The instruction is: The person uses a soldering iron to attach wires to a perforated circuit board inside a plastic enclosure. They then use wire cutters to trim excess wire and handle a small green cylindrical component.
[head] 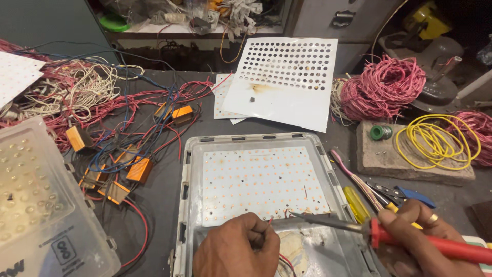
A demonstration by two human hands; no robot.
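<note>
Between the hands, the soldering iron [359,228] has a dull grey metal shaft and glossy red plastic handle, above a matt white circuit board [261,182] in a smooth, scuffed grey metal housing [328,159].

A red-handled soldering iron [410,238] lies nearly level, tip at the white LED board's [261,184] lower edge, seemingly touching a thin red wire [270,221].

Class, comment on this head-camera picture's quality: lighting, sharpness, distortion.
Head view: even, soft light on the LED board, with no harsh glare; wide-angle lens bends the bench edges; right hand with the soldering iron and left hand look sharp; far shelves fall dark.
</note>
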